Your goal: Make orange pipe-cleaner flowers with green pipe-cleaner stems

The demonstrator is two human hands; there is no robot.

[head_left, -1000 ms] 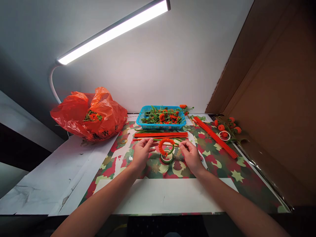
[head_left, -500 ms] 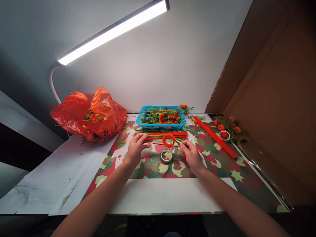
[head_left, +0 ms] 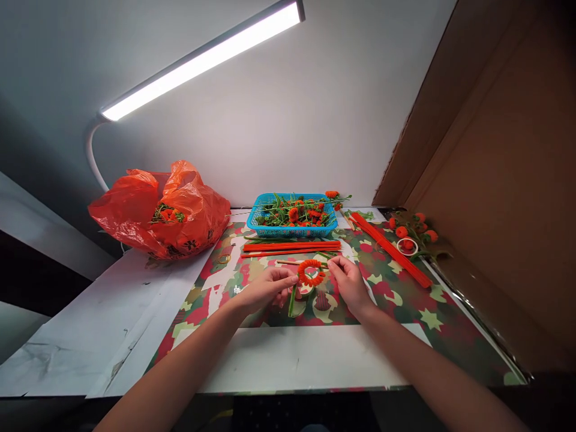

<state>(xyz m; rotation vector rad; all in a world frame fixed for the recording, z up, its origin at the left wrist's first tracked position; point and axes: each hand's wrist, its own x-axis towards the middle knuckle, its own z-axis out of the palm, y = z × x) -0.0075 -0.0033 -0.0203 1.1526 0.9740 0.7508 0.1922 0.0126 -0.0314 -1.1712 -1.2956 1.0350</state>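
Note:
Between my hands is a ring of coiled orange chenille stem (head_left: 309, 264). My left hand (head_left: 272, 285) pinches at the ring's left side, thumb and forefinger together. A green chenille stem (head_left: 292, 301) hangs down beside those fingertips. My right hand (head_left: 346, 281) is closed on the green stem end at the ring's right, its fingertips pinched. A thin wooden stick (head_left: 288, 262) runs behind the ring toward my right fingers; whether they hold it too I cannot tell. Below the ring, a roll of green tape (head_left: 306, 294) lies on the patterned mat, mostly hidden.
Orange chenille stems (head_left: 292, 246) lie across the mat behind my hands. Beyond stands a blue basket (head_left: 294, 231) of orange flowers. An orange plastic bag (head_left: 198, 210) is at left. More orange stems (head_left: 391, 249) and a white ring (head_left: 407, 254) lie at right, under a lamp (head_left: 202, 66).
My left hand has come down and right to the ring's left side, and the green stem now hangs downward. The ring has dropped slightly; my right hand stays nearly still.

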